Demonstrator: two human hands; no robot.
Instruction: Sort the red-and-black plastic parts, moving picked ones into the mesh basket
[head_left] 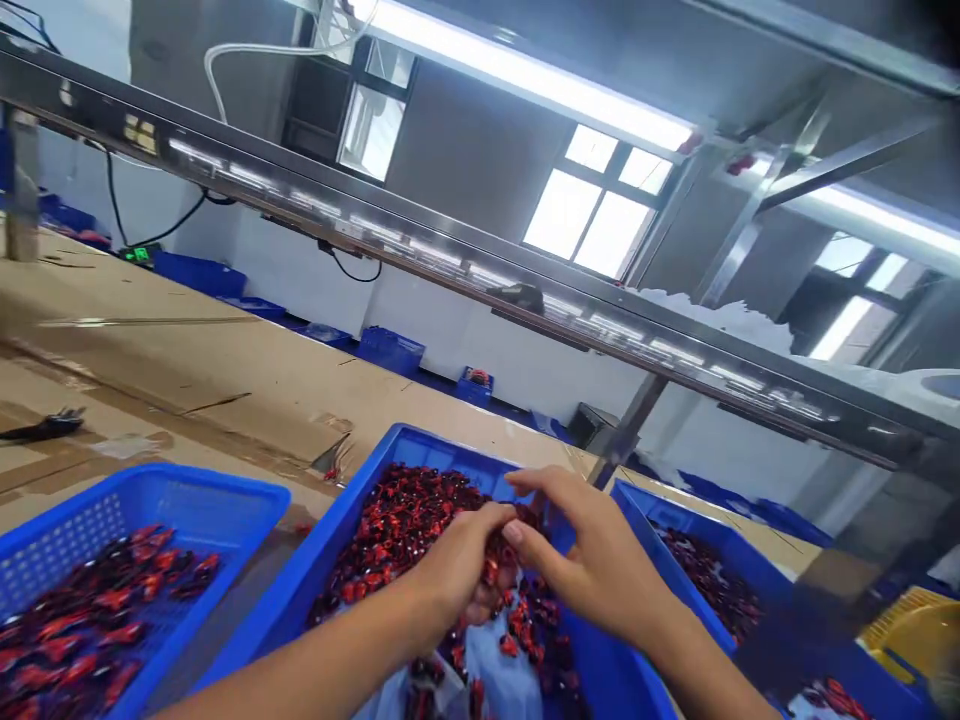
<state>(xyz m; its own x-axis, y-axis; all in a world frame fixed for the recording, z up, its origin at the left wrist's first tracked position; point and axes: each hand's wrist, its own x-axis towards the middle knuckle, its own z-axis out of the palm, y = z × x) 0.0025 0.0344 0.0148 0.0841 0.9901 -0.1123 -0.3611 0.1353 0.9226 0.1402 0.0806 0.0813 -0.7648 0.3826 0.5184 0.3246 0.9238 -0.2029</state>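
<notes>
A blue plastic bin in front of me holds a heap of small glossy red-and-black pieces, with pale blue-white sheets partly under them. Over this heap, my left hand is curled and closed around a few of the small red-and-black pieces. My right hand arches beside it, its thumb touching the left hand near the thumb tip. The right index finger and thumb are apart with a gap between them; its other fingers are mostly hidden. What the pieces are exactly is too small to tell.
A blue perforated basket with similar pieces stands at left. Another blue bin and a yellow basket are at right. A metal beam crosses above the cardboard-covered table. Dark wires lie at left.
</notes>
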